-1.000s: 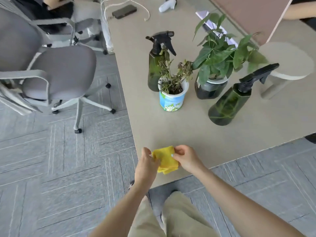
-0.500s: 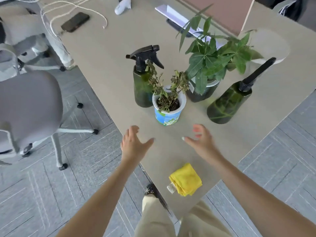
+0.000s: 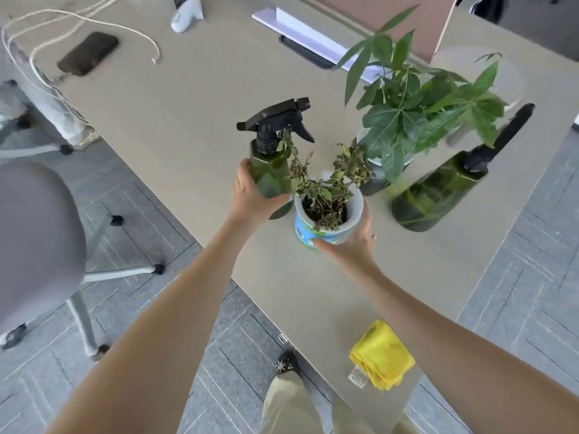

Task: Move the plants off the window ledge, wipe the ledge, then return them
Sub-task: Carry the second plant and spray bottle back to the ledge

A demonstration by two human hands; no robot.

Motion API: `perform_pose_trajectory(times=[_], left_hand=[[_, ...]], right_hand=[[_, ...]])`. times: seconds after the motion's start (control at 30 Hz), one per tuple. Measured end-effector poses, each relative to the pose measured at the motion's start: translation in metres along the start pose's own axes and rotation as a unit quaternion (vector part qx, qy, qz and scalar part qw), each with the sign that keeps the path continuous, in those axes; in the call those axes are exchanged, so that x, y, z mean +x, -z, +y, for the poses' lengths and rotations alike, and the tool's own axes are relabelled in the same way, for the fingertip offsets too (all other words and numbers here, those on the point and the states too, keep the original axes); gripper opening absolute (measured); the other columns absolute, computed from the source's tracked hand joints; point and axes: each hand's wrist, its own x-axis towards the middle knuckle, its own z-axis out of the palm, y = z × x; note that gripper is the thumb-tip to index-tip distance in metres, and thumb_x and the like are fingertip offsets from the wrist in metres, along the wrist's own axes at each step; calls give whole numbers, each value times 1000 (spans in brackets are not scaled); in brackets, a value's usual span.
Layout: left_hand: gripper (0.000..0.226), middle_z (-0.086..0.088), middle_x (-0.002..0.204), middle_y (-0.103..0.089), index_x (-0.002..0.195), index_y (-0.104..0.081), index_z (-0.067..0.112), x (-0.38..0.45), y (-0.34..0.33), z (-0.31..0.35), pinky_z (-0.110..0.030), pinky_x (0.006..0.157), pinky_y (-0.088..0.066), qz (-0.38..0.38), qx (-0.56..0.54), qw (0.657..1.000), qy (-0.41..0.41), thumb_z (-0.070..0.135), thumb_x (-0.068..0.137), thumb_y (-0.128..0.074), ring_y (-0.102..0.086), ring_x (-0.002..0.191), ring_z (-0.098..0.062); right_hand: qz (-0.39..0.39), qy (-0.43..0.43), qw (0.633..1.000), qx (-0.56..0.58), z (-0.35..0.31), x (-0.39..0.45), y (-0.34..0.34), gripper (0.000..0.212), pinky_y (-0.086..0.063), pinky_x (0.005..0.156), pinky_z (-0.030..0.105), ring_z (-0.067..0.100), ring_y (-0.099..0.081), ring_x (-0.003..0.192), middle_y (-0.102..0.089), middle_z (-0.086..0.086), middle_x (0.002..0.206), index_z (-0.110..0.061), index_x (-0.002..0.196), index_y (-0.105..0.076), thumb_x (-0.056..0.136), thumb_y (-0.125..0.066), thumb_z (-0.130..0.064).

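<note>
Beige bench [image 3: 194, 98] fills most of my view, with grey carpet tiles on the floor around it. Near the bench's left edge stands the small potted plant [image 3: 329, 211], a white pot with a blue and green printed band holding wilted, browning stems. My right hand [image 3: 351, 242] cups this pot from the near right side, thumb along the printed band and fingers wrapped behind the rim. Just beside the pot on its left stands a dark green spray bottle [image 3: 272, 170] with a black trigger head; my left hand [image 3: 250, 195] wraps around its lower body, fingers curled around the far side. The plant's stems lean against the bottle's neck.

Behind the small pot sits the larger leafy plant [image 3: 407, 120] with broad bright green leaves, its pot mostly hidden by foliage. To the right of both a second green spray bottle [image 3: 438, 189] appears tilted and somewhat blurred. Close to me, near the bench corner, lies a folded yellow cloth [image 3: 382, 355] with a white tag, well apart from the pots.

Farther back I see a black phone [image 3: 87, 53], a pale cord [image 3: 94, 18] looping beside it, and a white strip [image 3: 307, 29] by a dark slot. A grey office chair [image 3: 34, 245] stands on the left.
</note>
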Motion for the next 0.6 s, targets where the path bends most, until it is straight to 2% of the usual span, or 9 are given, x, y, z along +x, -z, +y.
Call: perform_pose_trajectory(times=[0.07, 0.13, 0.2, 0.27, 0.33, 0.4, 0.47, 0.6], left_hand=[[93, 2, 136, -38, 136, -18, 24, 3, 0, -2, -43, 103, -38, 1, -9, 1000, -12, 33, 63, -76, -38, 126, -21], [95, 1, 135, -40, 136, -17, 26, 9, 0, 1, -43, 103, -38, 9, -24, 999, -23, 31, 62, -77, -38, 125, -22], [92, -1, 130, -45, 135, -19, 25, 11, 3, 4, -40, 99, -41, 18, -39, 999, -30, 28, 63, -76, -43, 120, -22], [83, 2, 123, -50, 131, -24, 22, 12, 3, 6, -36, 93, -44, 14, -46, 998, -32, 24, 67, -76, -49, 114, -20], [73, 5, 116, -52, 126, -30, 21, 11, 4, 7, -35, 89, -46, 10, -48, 998, -26, 23, 69, -75, -52, 109, -18], [67, 6, 116, -52, 125, -33, 20, 9, 5, 11, -30, 83, -44, 12, -55, 998, -25, 21, 72, -74, -52, 105, -15], [66, 7, 116, -51, 127, -34, 18, 5, 5, 17, -25, 79, -40, 19, -60, 998, -23, 18, 74, -73, -50, 101, -11], [64, 11, 111, -50, 125, -36, 19, -15, 0, 22, -26, 77, -38, 15, -42, 999, -26, 18, 73, -73, -49, 97, -11]], right_hand=[[6, -6, 1000, 4, -3, 1, -3, 116, -18, 114, 49, 12, -31, 134, -35, -11, 142, -30, 142, -19, 41, -73, -51], [14, -9, 999, 27, -10, 3, -5, 116, -17, 114, 42, 9, -31, 132, -36, -13, 141, -33, 141, -19, 38, -70, -55], [8, 3, 998, 57, -18, 3, -8, 113, -20, 110, 35, 2, -34, 127, -39, -16, 138, -36, 138, -22, 38, -69, -57], [-2, 16, 994, 110, -18, 4, -12, 104, -33, 109, 39, -1, -41, 125, -43, -18, 134, -35, 133, -29, 41, -76, -49], [-5, 12, 990, 143, -16, 3, -15, 94, -43, 104, 42, 1, -45, 123, -45, -15, 130, -45, 125, -31, 44, -80, -42], [-3, 2, 989, 150, -18, 2, -15, 88, -45, 102, 40, 1, -46, 121, -45, -15, 128, -60, 114, -27, 44, -79, -43], [-2, -1, 988, 156, -20, -1, -13, 84, -46, 101, 35, -3, -46, 118, -46, -16, 126, -66, 108, -27, 45, -77, -44], [-5, 10, 987, 163, -15, -11, -4, 85, -44, 99, 25, -4, -46, 121, -48, -18, 129, -62, 113, -28, 47, -78, -42]])
